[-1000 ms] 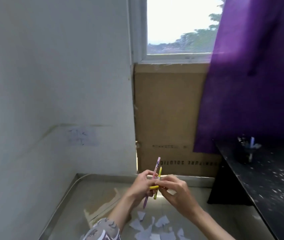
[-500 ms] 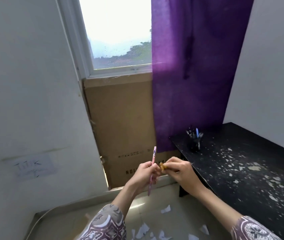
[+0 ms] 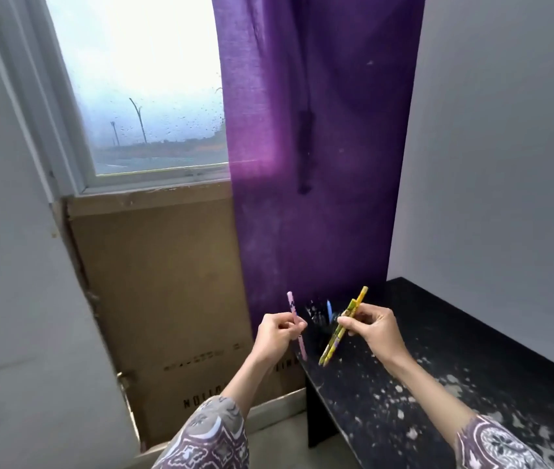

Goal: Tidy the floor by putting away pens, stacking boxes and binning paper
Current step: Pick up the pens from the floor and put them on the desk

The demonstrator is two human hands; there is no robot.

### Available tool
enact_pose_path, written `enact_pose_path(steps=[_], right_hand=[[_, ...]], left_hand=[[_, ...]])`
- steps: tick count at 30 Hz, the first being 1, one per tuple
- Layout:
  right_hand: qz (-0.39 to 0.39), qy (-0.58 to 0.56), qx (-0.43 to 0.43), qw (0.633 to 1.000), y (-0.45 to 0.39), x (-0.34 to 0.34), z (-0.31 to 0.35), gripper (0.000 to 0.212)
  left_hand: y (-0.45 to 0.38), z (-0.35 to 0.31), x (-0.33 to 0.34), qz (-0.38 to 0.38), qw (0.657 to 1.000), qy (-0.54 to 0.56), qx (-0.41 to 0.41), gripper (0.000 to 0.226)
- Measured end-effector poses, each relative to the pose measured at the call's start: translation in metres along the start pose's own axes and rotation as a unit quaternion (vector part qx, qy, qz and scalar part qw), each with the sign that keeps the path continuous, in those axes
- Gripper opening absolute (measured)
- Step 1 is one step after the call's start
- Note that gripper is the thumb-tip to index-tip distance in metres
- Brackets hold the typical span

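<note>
A pale wall is filling the far left of the scene, well left of the black table [image 3: 471, 350]; next comes a window [image 3: 140, 96] with rain-spotted glass, and under its sill a tall flat cardboard box [image 3: 167, 282] is leaning upright against the wall, just left of the table's end. A purple curtain [image 3: 309, 147] is hanging behind the table's far end, overlapping the box's right edge. The left hand [image 3: 277, 333] is hovering just off the table's left edge, its fingers pinching a pink pen [image 3: 297, 328] that is standing nearly upright; the right hand [image 3: 372, 328] is hovering over the table's far end, its fingers clamping two yellow pens [image 3: 341, 328] together, tilted with their lower tips just above the top. Between the hands, on the table's far end, a dark pen holder [image 3: 319, 318] is sitting with a blue pen [image 3: 329, 309] sticking up; it is blurred and partly hidden by the hands. The tabletop is showing pale flecks; a grey wall is standing behind it on the right.
</note>
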State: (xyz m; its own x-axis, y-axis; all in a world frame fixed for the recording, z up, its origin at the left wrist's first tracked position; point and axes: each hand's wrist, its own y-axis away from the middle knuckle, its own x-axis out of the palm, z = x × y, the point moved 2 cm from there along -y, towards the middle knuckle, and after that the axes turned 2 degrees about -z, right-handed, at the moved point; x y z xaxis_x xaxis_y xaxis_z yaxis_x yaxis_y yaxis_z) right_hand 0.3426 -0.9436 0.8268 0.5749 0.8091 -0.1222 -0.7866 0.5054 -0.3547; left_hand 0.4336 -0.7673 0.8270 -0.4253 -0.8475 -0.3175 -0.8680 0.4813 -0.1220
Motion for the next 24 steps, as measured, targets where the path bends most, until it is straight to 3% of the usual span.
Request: enact_pose_path(steps=[5, 14, 24], right_hand=[[-0.031, 0.008, 0.028, 0.999, -0.064, -0.028, -0.031, 0.007], [-0.087, 0.051, 0.052, 0.994, -0.145, -0.027, -0.098, 0.013], [0.017, 0.155, 0.046, 0.987, -0.190, 0.002, -0.162, 0.012]], left_hand=[[-0.075, 0.005, 0.036, -0.060, 0.998, -0.008, -0.015, 0.025], [-0.165, 0.039, 0.088, -0.119, 0.992, -0.018, -0.049, 0.025], [-0.216, 0.088, 0.132, -0.070, 0.987, -0.115, -0.088, 0.034]])
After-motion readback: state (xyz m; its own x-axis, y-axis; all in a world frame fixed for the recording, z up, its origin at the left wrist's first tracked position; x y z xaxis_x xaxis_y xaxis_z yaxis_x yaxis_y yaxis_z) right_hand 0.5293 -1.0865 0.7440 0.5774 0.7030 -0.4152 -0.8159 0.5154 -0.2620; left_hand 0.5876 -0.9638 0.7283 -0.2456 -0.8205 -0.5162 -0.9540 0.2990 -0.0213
